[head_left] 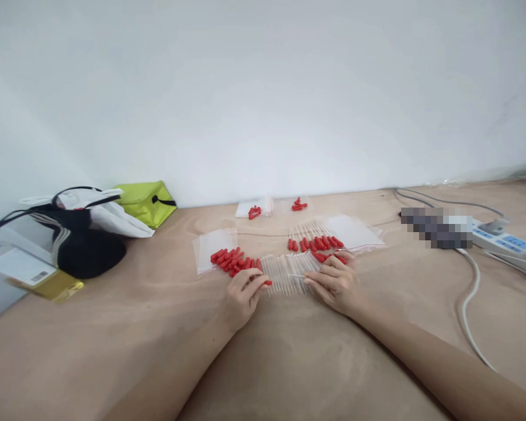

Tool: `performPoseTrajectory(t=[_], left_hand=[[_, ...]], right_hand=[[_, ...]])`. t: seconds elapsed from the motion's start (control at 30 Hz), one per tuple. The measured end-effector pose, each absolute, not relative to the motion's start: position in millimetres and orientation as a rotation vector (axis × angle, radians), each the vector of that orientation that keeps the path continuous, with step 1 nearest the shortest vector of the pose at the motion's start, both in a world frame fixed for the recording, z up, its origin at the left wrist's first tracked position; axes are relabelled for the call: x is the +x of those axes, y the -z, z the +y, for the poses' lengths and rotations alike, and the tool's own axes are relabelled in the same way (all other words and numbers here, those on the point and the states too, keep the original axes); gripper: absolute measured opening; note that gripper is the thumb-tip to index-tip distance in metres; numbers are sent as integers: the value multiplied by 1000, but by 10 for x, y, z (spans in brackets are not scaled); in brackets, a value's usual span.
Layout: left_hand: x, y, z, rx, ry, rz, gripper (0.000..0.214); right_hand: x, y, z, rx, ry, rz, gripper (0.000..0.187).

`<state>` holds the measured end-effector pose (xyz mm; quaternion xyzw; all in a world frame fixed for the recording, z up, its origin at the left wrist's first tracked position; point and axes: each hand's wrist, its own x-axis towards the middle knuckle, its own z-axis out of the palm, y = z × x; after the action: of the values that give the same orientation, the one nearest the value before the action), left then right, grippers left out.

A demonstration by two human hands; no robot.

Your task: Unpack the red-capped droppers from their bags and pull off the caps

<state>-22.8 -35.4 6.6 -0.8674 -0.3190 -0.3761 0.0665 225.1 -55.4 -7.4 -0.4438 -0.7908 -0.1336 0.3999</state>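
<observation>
My left hand (242,297) pinches a small red rubbery cap (268,283) between thumb and fingers. A thin pale stick (296,276) is pinched in my right hand (338,286), its free end pointing left toward the cap, with a gap between them. Beneath and between both hands lies a row of similar pale sticks (280,270). Loose red caps (228,258) are heaped just behind my left hand. Beyond my right hand, several sticks (312,230) lie side by side with red ends (319,242) facing me; more red pieces are partly covered by my fingers.
Clear plastic bags (350,231) lie around the pieces, two at the back with red pieces on them. At left are a lime-green bag (146,204), a black cap (92,251) and a gold packet (65,286). A power strip (508,241) and white cable (465,310) lie right.
</observation>
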Motion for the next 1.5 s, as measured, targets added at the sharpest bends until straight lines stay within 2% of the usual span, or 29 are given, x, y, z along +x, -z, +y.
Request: performPoseTrajectory(t=[0.2, 0.47, 0.63, 0.77, 1.07, 1.2, 1.37, 1.5], left_hand=[[-348, -237, -34, -2381, 1211, -1404, 24], [-469, -401, 421, -2373, 828, -2007, 20], [-408, -346, 395, -2437, 592, -2034, 14], [-359, -379, 350, -2365, 652, -1987, 16], [-287, -400, 292, -2352, 635, -1921, 11], [-215, -433, 260, -2376, 640, -1896, 10], [51, -417, 325, -2534, 614, -1846, 15], [397, -383, 455, -2629, 447, -1933, 23]], right_hand=[[2166, 87, -488, -1237, 369, -1999, 20], [1950, 28, -347, -1216, 504, -2031, 16], [1885, 38, -352, -1226, 517, -2079, 16], [1881, 39, -382, -1238, 444, -2131, 16], [1912, 29, -432, -1293, 291, -2199, 52], [1924, 27, -443, -1304, 279, -2227, 59], [1927, 20, -458, -1297, 268, -2191, 56], [2013, 31, -506, -1271, 260, -2098, 38]])
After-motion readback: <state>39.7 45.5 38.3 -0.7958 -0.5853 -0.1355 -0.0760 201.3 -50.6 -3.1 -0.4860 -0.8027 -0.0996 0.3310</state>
